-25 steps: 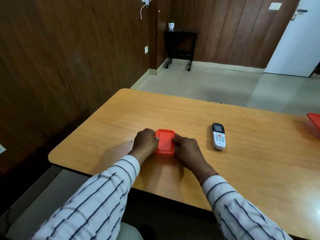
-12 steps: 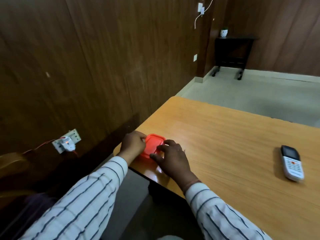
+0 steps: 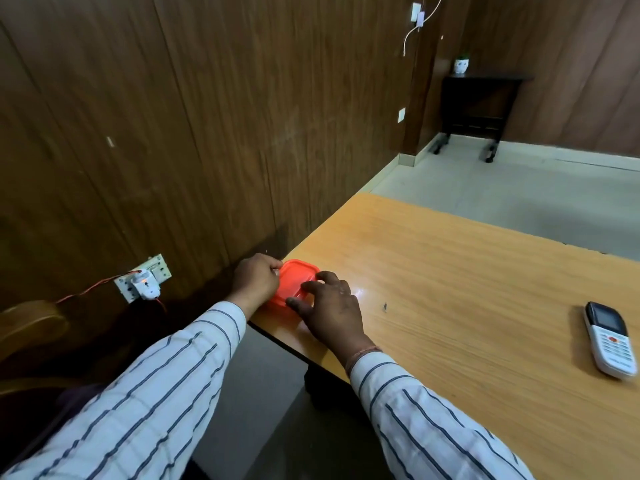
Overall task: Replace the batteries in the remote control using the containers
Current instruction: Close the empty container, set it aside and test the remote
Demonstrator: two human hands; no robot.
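A small red lidded container (image 3: pixel 297 279) sits at the near left corner of the wooden table (image 3: pixel 467 292). My left hand (image 3: pixel 257 279) grips its left side, fingers curled on the rim. My right hand (image 3: pixel 329 313) lies over its right side, fingertips spread on the lid. The container's lower part is hidden by both hands. A white remote control (image 3: pixel 610 338) with a dark screen lies face up on the table far to the right, untouched.
A dark wood-panelled wall runs close along the table's left edge, with a wall socket and plugged adapter (image 3: pixel 142 283) low down. A dark side table (image 3: pixel 479 110) with a small pot stands in the far corner. A chair back (image 3: pixel 27 327) shows at lower left.
Both hands slid the red container from the table's middle, beside the remote, to the near left corner. My view turned left, so the remote is now at the right edge.
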